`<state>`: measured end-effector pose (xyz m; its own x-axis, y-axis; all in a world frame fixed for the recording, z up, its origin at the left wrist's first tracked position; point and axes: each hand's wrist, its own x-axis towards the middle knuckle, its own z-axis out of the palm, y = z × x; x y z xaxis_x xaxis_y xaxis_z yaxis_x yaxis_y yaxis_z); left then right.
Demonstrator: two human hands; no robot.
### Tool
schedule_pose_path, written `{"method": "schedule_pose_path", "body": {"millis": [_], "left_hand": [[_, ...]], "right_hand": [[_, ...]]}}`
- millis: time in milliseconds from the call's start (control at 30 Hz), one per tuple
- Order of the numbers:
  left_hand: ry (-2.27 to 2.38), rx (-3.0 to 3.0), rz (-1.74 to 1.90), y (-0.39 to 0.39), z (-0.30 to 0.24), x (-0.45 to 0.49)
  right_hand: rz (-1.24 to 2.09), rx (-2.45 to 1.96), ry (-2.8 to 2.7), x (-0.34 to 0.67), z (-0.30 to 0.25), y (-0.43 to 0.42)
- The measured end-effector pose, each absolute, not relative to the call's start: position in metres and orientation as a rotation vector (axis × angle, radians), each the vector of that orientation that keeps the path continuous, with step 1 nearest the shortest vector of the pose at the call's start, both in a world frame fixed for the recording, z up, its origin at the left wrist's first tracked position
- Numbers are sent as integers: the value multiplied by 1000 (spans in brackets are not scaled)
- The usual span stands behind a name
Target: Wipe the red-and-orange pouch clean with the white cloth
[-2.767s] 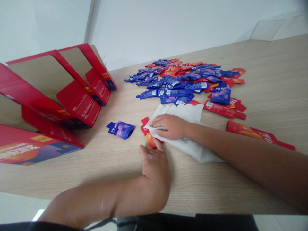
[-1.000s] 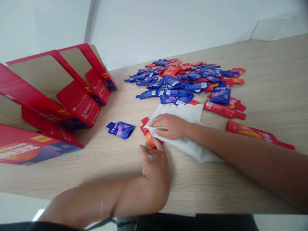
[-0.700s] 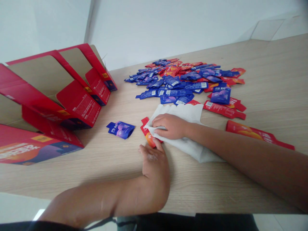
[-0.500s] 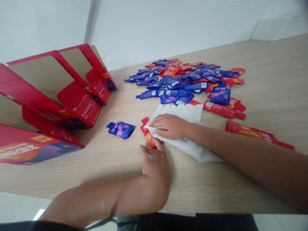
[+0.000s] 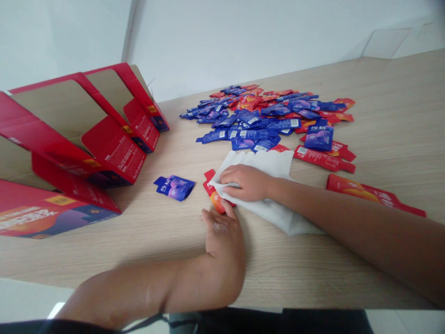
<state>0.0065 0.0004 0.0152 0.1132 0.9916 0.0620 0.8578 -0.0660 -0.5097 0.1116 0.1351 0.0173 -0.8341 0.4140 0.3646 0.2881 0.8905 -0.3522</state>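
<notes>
My right hand (image 5: 247, 182) is closed on a white cloth (image 5: 271, 162), its fingers bunching the near corner. The cloth lies over part of a red pouch (image 5: 210, 186) with an orange fruit print and hides its right side. At the pouch's lower edge, my left hand (image 5: 224, 232) touches it with a fingertip. Two of its digits show spread apart, and the rest are hidden beneath the hand. A blue pouch (image 5: 174, 187) with a purple fruit print lies flat to the left of both hands.
Open red cartons (image 5: 134, 162) stand in a row on the left. Behind my hands spreads a heap of blue and red pouches (image 5: 250, 118). Another red pouch (image 5: 361, 190) lies partly behind my right forearm. A pale wall borders the wooden table (image 5: 295, 273) at the back.
</notes>
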Motion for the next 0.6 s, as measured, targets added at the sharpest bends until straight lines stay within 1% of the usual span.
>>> {"method": "schedule_pose_path", "body": {"millis": [600], "left_hand": [[-1725,-1935,504,1,14,5]], "right_hand": [[392,-524,-2625,111,16,136]]}}
